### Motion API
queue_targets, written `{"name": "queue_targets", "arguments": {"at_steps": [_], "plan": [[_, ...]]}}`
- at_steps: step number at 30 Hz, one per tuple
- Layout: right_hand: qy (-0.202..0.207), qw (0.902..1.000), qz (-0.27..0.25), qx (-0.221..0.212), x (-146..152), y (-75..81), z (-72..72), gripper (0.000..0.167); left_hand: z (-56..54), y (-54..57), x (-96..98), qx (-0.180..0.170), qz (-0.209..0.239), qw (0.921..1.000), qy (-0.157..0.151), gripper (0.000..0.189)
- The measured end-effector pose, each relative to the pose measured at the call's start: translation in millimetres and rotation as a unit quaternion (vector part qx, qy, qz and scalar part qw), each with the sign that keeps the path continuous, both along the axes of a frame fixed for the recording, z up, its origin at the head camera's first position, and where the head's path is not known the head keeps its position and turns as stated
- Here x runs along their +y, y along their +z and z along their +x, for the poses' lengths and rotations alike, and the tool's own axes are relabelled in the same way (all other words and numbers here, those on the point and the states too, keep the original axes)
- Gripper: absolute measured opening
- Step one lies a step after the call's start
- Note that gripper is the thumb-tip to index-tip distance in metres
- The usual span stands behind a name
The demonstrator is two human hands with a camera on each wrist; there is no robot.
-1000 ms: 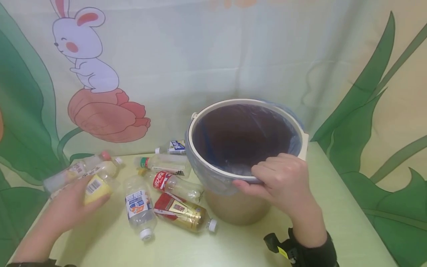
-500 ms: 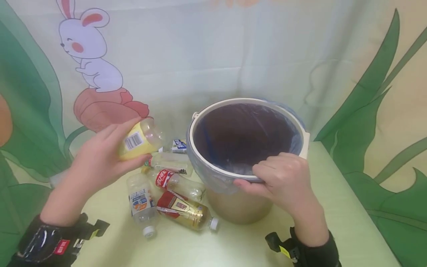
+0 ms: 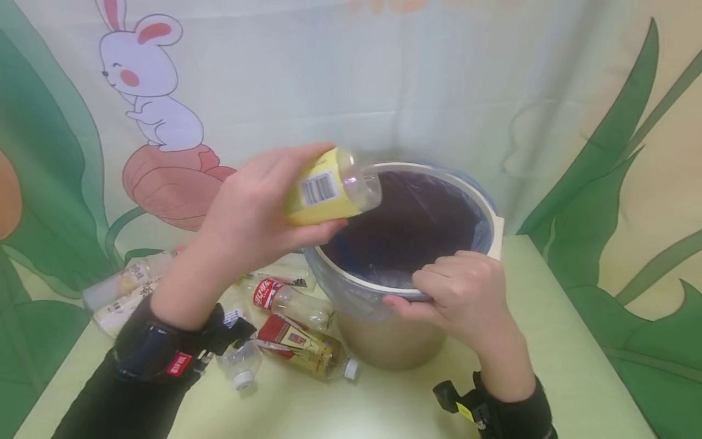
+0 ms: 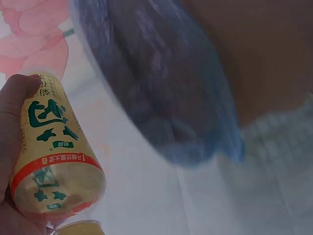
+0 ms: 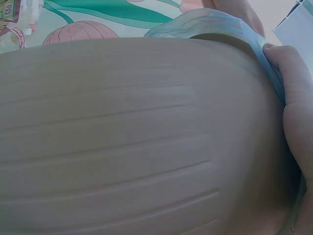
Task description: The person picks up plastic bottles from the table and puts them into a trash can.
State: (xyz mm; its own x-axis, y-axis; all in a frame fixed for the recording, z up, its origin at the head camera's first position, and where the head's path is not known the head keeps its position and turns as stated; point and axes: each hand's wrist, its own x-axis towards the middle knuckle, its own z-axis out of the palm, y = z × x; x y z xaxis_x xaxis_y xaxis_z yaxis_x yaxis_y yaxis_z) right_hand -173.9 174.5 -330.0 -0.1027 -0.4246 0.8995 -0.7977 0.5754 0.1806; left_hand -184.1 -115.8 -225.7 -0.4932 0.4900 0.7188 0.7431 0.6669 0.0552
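Note:
My left hand (image 3: 247,210) grips a plastic bottle (image 3: 323,189) with a yellow label, tilted over the left rim of a bin. In the left wrist view the bottle (image 4: 54,147) shows green characters and a red band. Beige and round, the bin (image 3: 392,341) stands on the table, lined with a translucent bluish bag (image 3: 351,294) folded over its rim. My right hand (image 3: 460,296) holds the near right rim, thumb outside and fingers over the edge. The right wrist view shows the ribbed bin wall (image 5: 122,137) and the thumb pressed on the bag.
Left of the bin lie a red-labelled clear bottle (image 3: 301,308), a red-and-gold bottle (image 3: 301,347) and a clear bottle (image 3: 241,366) partly behind my left wrist. More bottles (image 3: 117,289) lie at the far left. A printed curtain (image 3: 307,79) hangs behind the table.
My left hand has lifted the yellow-labelled bottle from the left of the table and carried it right, up to the bin's mouth. My right hand stays on the rim.

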Motion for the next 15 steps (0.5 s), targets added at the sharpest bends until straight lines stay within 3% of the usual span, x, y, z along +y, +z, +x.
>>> {"name": "queue_targets", "arguments": {"at_steps": [3, 6, 15], "plan": [[0.007, 1.0000, -0.004, 0.005, -1.8, 0.7, -1.2, 0.069, -11.8, -1.2, 23.0, 0.014, -0.015, 0.9993, -0.032, 0.079], [0.015, 0.9998, -0.008, 0.007, -4.6, 0.2, -2.3, 0.069, -23.1, -7.3, 40.5, 0.006, -0.032, 0.9983, -0.048, 0.079], [0.011, 0.9999, -0.004, 0.007, -12.1, -3.5, -4.5, 0.069, -42.2, -24.6, 62.2, -0.049, -0.052, 0.9961, -0.052, 0.077]]}}
